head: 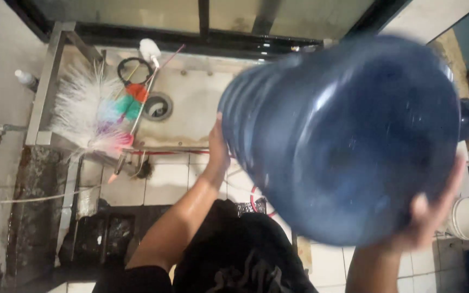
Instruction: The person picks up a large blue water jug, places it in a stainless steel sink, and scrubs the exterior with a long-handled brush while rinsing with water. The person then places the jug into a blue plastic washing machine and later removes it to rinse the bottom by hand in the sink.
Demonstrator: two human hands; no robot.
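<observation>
Two hands are on one big blue water jug (348,135), and I see it lifted close under my head camera, tipped on its side and blurred. It fills most of the right half of my view, its ribbed wall toward the left and its broad rounded end facing me.

My left hand (218,149) lies flat against the jug's ribbed left side, fingers spread upward along the plastic, the wet forearm running down toward my dark clothing. My right hand (430,217) cups the jug's lower right edge from beneath, thumb showing on the near face and fingers wrapped up around the rim. Both hands grasp the jug, one on each side, bearing it between them.

Behind the jug, I see a shallow metal sink (202,97) with a round drain (157,107) in its floor. A large brush (90,116) with white bristles and coloured tufts rests across the sink's left part, its thin handle slanting upward. A small white bottle (25,78) stands on the ledge at far left. Pale tiles (164,182) cover the floor under the sink, and a white bucket (467,217) sits at the right edge, just beside my right hand in the view.
</observation>
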